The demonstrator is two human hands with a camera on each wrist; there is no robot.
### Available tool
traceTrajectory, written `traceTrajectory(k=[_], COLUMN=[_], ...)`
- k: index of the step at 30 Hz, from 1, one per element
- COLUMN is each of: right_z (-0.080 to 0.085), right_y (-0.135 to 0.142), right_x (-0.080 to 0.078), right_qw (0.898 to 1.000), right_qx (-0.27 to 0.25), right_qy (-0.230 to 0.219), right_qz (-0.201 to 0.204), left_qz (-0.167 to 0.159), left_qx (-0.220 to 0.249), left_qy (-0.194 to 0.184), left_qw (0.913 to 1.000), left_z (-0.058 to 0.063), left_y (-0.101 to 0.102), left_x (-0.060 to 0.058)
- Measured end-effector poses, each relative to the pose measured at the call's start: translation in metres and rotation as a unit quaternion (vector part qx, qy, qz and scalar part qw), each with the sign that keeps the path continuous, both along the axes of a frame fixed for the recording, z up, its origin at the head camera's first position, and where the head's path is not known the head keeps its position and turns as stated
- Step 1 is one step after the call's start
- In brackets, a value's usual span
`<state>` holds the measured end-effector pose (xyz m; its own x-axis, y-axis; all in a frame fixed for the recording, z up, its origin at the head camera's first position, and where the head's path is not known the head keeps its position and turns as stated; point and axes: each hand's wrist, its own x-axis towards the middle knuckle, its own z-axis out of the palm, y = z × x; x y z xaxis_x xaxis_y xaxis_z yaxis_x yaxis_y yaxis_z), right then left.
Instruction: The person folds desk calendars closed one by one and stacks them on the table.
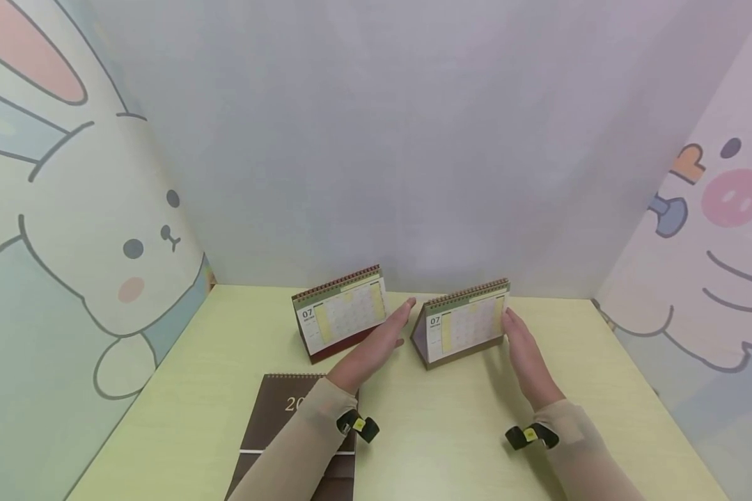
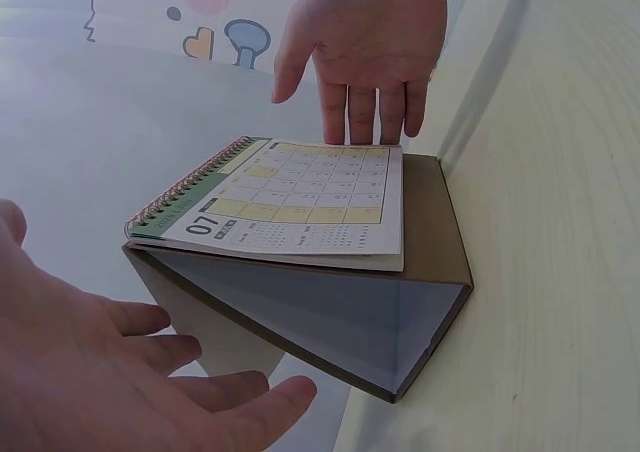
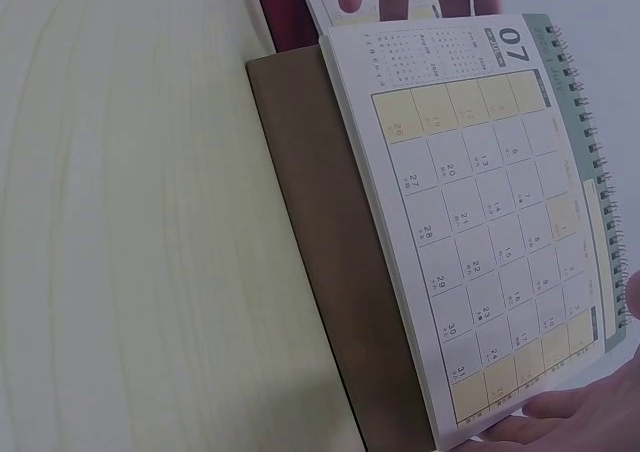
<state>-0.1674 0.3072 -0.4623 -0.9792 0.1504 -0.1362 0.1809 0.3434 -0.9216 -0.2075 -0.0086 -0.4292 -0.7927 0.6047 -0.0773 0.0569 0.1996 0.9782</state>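
Observation:
Two tent-style desk calendars stand on the table, both showing month 07. The right one has a brown base and a spiral-bound top edge. My right hand is at its right end, fingers extended, fingertips right at the edge of the pages. In the gap between the two calendars is my left hand, fingers extended and holding nothing. In the left wrist view its fingers lie beside the open triangular end of the brown base. The left desk calendar, on a dark red base, is partly covered by my left hand.
A dark brown wall calendar with a spiral top lies flat at the front left, partly under my left forearm in the head view. A pale curtain rises behind the yellowish table, with cartoon-printed panels on both sides.

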Motion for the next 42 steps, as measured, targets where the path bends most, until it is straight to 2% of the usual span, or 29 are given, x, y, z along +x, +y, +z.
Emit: traceTrajectory(k=[27,36,42], right_z=[0.0003,-0.0001,-0.0004], right_y=[-0.0005,0.0007,0.001], right_x=[0.0013,0.0017,0.001], right_qw=[1.0,1.0,1.0], right_qx=[0.001,-0.002,-0.006], right_qy=[-0.007,0.003,0.002], right_qz=[-0.002,0.002,0.004], left_qz=[-0.02,-0.03,-0.027], left_qx=[0.042,0.065,0.06], left_qy=[0.029,0.042,0.046], left_qw=[0.9985,0.9966,0.9967], left_z=[0.0066,0.0074,0.0088], left_y=[-0.0001,0.0016,0.0018], left_x=[0.0005,0.0004,0.0019])
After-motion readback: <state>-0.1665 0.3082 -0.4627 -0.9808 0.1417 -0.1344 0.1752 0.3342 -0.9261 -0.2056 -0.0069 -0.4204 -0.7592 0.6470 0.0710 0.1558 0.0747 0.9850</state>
